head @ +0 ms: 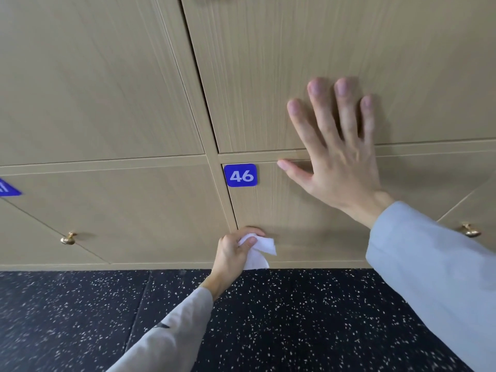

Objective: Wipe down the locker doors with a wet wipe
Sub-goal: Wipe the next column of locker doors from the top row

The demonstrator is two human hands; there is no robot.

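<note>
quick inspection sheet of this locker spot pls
surface: wood-grain locker doors, closed; blue tag 46
job's things: white wipe on the lower part of door 46
clutter: nothing seen
hands: left hand grips the wipe; right hand flat, fingers spread over the seam between two doors
cables: nothing seen
surroundings: dark speckled floor; brass knobs on neighbouring doors

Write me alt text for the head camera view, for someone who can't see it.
A person's left hand grips a white wet wipe against the lower part of wooden locker door 46, while the right hand presses flat, fingers spread, across the seam above it. Brass knobs show on neighbouring doors, above a dark speckled floor.
</note>
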